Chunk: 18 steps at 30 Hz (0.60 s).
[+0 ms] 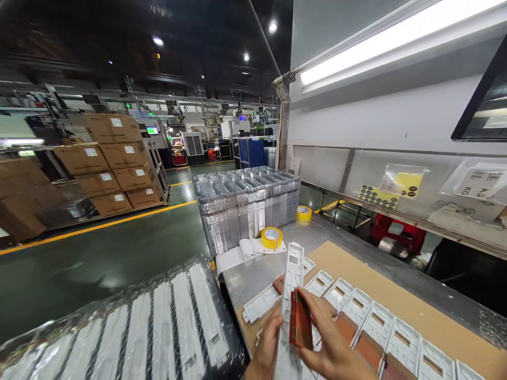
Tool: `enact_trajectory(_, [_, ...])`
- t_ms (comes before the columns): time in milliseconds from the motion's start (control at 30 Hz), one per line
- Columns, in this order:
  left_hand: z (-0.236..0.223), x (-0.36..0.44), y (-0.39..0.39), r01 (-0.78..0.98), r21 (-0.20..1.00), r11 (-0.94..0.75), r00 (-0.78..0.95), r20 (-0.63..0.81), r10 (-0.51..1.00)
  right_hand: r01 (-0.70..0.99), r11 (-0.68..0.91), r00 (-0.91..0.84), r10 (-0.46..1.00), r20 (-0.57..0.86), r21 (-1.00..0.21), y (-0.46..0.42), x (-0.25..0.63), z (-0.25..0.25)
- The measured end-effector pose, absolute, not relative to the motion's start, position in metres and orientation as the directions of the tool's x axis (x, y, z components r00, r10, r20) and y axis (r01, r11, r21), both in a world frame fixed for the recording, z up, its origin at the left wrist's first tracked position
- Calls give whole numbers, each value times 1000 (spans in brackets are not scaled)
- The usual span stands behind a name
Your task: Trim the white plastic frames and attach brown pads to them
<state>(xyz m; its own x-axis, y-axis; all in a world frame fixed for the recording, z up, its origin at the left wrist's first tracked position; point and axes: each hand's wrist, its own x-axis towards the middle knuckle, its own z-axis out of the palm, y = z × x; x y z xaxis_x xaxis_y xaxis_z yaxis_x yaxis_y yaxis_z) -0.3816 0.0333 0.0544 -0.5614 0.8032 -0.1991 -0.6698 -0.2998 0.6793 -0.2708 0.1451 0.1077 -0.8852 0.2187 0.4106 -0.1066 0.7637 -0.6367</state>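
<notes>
My left hand [267,343] grips a long white plastic frame part [292,285] and holds it upright over the bench. My right hand [328,338] presses a small reddish-brown flat piece [300,322] against that frame. Beneath and to the right, a row of several similar white frame parts [380,327] lies side by side on a brown cardboard sheet [400,301]. One more white part [259,304] rests flat just left of the hands.
A clear tray of long white parts [158,322] sits at lower left. Stacked clear trays [245,203] stand at the bench's far end, with yellow tape rolls [271,237] [303,213] and a paper roll [241,252]. Cardboard boxes [106,163] line the aisle.
</notes>
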Motion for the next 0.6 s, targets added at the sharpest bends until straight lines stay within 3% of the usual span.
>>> enact_trajectory(167, [70,-357,14,-485,790,-375,-609,2,793,-79,882,-839,193,509,-464,125,-257,101])
enact_trajectory(367, [101,-335,3,-408,805,-432,-462,226,858,-50,911,-850,176,496,-409,118,-238,105])
enact_trajectory(400, [103,-332,2,-384,817,-431,-463,234,855,-51,895,-847,195,494,-442,116,-235,107])
enact_trajectory(467, [101,-324,-2,-332,854,-401,-472,218,855,25,772,-789,404,462,-635,111,-234,113])
enact_trajectory(533, [94,-316,-8,-311,881,-356,-457,189,869,129,527,-645,688,333,-840,104,-240,120])
enact_trajectory(600, [85,-308,-17,-306,905,-295,-447,137,884,178,341,-522,828,205,-923,94,-249,125])
